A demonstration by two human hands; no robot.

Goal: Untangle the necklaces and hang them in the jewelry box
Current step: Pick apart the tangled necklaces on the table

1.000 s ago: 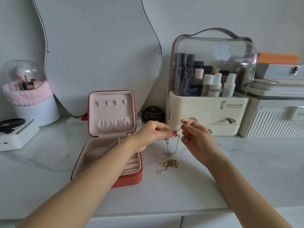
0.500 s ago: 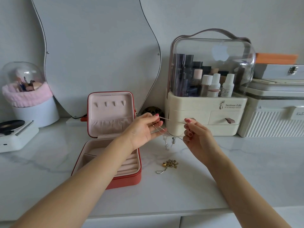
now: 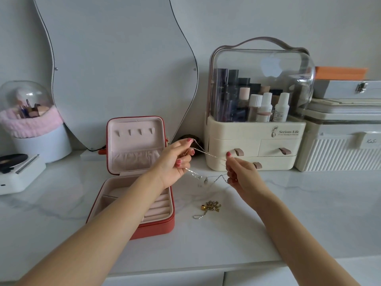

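Silver necklace chain (image 3: 208, 154): stretched taut in the air between both hands, above the white marble counter (image 3: 309, 213), a second strand sagging beneath with small pendants dangling just over the surface. Second necklace (image 3: 209, 208): a gold-toned knot of charms with a short silver tail, lying on the counter below the hands, just right of the jewelry box. Open counter runs to the right and toward the front edge, where the drawer fronts begin. Jewelry box (image 3: 152, 228): red outside, pale pink inside, lid upright; four small hooks in a row on the lid above a gathered pocket; the tray holds dividers and ring rolls, partly hidden by the left forearm. Behind it, a wavy-edged mirror (image 3: 115, 69) leans on the wall. Cosmetics organiser (image 3: 253, 141): cream base with drawers, clear domed cover over bottles and tubes. Stacked storage cases (image 3: 342, 145) at far right. Domed brush holder (image 3: 31, 112) with a pink band at far left. Left hand (image 3: 175, 162): raised before the box lid, fingers curled, pinching the chain. Right hand (image 3: 241, 172): apart from the left, lower, thumb and fingers pinching the chain's other end.
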